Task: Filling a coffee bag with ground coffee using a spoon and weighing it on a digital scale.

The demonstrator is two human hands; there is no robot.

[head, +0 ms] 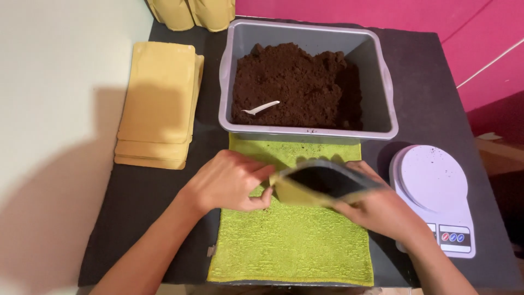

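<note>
Green towel (295,248) covers the black table (431,82) — above it, left hand (229,183) and right hand (379,210) pinch an open yellow pouch (311,191), before the grey soil tub (305,128); pink wall (382,13) behind.

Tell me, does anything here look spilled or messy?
Slightly. Dark specks dot the white kitchen scale, and a few crumbs sit on the grey tub rim. A white scoop lies half-sunk in the brown powder. Both hands hold an open yellow pouch.
</note>
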